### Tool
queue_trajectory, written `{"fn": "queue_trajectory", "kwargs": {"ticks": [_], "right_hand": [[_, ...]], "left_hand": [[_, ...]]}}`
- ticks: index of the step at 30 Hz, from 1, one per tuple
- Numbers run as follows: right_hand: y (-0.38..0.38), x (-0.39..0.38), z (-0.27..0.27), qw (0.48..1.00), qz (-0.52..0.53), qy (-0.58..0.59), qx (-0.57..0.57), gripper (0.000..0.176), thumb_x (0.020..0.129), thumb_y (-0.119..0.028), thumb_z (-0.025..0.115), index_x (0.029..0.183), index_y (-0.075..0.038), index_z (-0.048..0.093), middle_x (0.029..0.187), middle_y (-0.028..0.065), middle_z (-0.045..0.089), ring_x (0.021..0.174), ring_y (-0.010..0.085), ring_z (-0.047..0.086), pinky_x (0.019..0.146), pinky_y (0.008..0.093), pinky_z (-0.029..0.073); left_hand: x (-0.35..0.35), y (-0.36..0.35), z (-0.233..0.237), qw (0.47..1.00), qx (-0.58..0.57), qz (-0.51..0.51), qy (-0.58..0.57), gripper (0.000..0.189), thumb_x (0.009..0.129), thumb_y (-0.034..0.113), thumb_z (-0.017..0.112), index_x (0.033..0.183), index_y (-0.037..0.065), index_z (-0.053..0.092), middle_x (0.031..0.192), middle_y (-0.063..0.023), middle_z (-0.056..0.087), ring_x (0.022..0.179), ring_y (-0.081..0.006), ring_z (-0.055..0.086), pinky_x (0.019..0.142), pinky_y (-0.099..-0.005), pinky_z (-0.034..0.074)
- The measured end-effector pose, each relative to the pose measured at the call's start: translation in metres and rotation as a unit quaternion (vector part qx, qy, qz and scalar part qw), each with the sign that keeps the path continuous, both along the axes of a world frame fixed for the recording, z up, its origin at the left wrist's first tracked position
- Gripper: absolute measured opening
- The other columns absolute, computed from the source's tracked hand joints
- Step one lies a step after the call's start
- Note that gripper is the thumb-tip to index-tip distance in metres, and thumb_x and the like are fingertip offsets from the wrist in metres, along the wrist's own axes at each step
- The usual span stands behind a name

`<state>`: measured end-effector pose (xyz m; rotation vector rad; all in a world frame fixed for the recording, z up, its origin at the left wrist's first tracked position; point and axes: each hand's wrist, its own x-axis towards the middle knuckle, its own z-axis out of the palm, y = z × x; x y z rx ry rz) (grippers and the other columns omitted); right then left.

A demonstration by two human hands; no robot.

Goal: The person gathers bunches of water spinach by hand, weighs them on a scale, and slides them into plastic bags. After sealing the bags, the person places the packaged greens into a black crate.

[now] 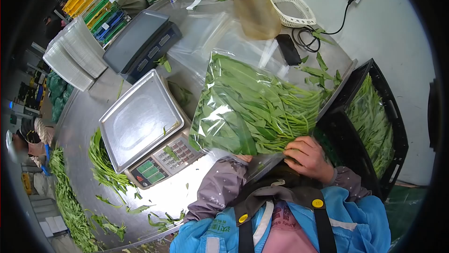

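Note:
A clear plastic bag of long-stemmed leafy greens [252, 105] lies in front of me at the table's near edge, leaves to the left and stems to the right. My right hand [306, 157] has its fingers curled over the bag's near right side, at the stems. Of my left hand [244, 158] only a small part shows below the bag's near edge; its fingers are hidden underneath. Left of the bag stands a digital scale [140, 122] with a bare metal pan and a few leaf scraps on it.
A black crate [397, 126] with more greens stands at right. Behind the bag lie flat plastic bags [201, 33], a phone [288, 50], a cable and a white basket [292, 7]. A second scale [140, 42], stacked trays [75, 54] and loose greens [70, 201] are at left.

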<state>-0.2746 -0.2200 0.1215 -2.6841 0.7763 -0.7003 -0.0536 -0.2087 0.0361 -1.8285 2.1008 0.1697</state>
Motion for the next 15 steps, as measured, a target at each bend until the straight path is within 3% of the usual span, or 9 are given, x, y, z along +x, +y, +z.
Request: {"fn": "queue_trajectory", "kwargs": {"ticks": [2,4,5,8,9,10,11,13,15], "right_hand": [[0.001,-0.003,0.002,1.0,-0.013,0.004,0.0,0.029,0.061,-0.014,0.07,0.088,-0.008,0.062,0.093,0.0041,0.058,0.087,0.0235,0.053,0.075,0.0329,0.045],[0.002,-0.006,0.001,0.999,-0.049,0.021,0.002,0.046,0.061,-0.024,0.072,0.101,-0.007,0.058,0.107,0.0085,0.053,0.101,0.0279,0.048,0.086,0.0416,0.039],[0.003,-0.006,0.0,0.998,-0.055,0.018,0.0,0.046,0.061,-0.024,0.072,0.101,-0.007,0.058,0.107,0.0085,0.053,0.101,0.0279,0.048,0.086,0.0416,0.039],[0.007,-0.002,-0.022,0.987,-0.114,0.112,-0.013,0.079,0.063,-0.055,0.065,0.118,-0.002,0.043,0.124,0.0182,0.038,0.117,0.0389,0.034,0.093,0.0572,0.024],[0.006,0.001,-0.028,0.983,-0.138,0.118,-0.036,0.081,0.061,-0.057,0.064,0.118,-0.003,0.044,0.124,0.0182,0.038,0.116,0.0389,0.034,0.092,0.0572,0.025],[0.003,0.003,-0.029,0.979,-0.173,0.098,-0.04,0.081,0.057,-0.051,0.068,0.118,-0.003,0.044,0.124,0.0177,0.038,0.116,0.0384,0.035,0.091,0.0575,0.026],[0.0,0.003,-0.024,0.976,-0.209,0.055,-0.013,0.09,0.047,-0.035,0.077,0.125,-0.007,0.041,0.128,0.0145,0.036,0.118,0.0354,0.034,0.09,0.0553,0.029],[-0.006,-0.006,-0.016,0.968,-0.248,-0.005,-0.045,0.081,0.05,-0.024,0.072,0.123,-0.005,0.042,0.126,0.0151,0.039,0.115,0.0354,0.038,0.093,0.0459,0.033],[-0.013,-0.014,-0.012,0.952,-0.283,-0.091,-0.071,0.063,0.059,-0.015,0.069,0.118,-0.006,0.049,0.119,0.0114,0.049,0.105,0.0288,0.051,0.085,0.0374,0.044]], "left_hand": [[0.0,0.006,-0.001,0.994,-0.014,-0.032,-0.107,0.048,0.088,0.029,0.045,0.128,0.005,0.037,0.131,-0.0125,0.039,0.12,-0.023,0.035,0.101,-0.0376,0.027],[-0.005,-0.008,0.0,0.974,-0.031,-0.065,-0.216,0.046,0.088,0.027,0.045,0.128,0.005,0.037,0.13,-0.0123,0.039,0.12,-0.0223,0.035,0.101,-0.0363,0.028],[-0.004,-0.004,0.0,0.958,-0.04,-0.084,-0.272,0.046,0.089,0.027,0.044,0.128,0.004,0.037,0.13,-0.0122,0.04,0.119,-0.022,0.035,0.101,-0.0356,0.028],[-0.013,-0.006,-0.001,0.881,-0.097,-0.166,-0.433,0.044,0.089,0.024,0.043,0.127,0.004,0.037,0.129,-0.0119,0.04,0.119,-0.021,0.036,0.1,-0.0337,0.029],[-0.017,-0.007,-0.003,0.846,-0.139,-0.206,-0.472,0.043,0.089,0.023,0.043,0.127,0.004,0.037,0.129,-0.0118,0.04,0.119,-0.0207,0.036,0.1,-0.033,0.03],[-0.021,-0.012,-0.006,0.805,-0.194,-0.252,-0.501,0.042,0.09,0.022,0.043,0.127,0.003,0.037,0.129,-0.0116,0.041,0.118,-0.0203,0.036,0.1,-0.0323,0.03],[-0.019,-0.01,-0.012,0.759,-0.253,-0.292,-0.524,0.042,0.09,0.022,0.042,0.127,0.003,0.037,0.129,-0.0115,0.041,0.118,-0.02,0.036,0.1,-0.0317,0.03],[-0.048,-0.031,-0.009,0.655,-0.369,-0.349,-0.559,0.041,0.09,0.02,0.042,0.127,0.003,0.037,0.128,-0.0113,0.041,0.118,-0.0194,0.036,0.1,-0.0304,0.031],[-0.052,-0.031,0.025,0.244,-0.306,-0.344,-0.853,0.043,0.09,0.026,0.04,0.126,0.001,0.041,0.131,-0.0147,0.04,0.121,-0.0298,0.035,0.103,-0.0457,0.025]]}}
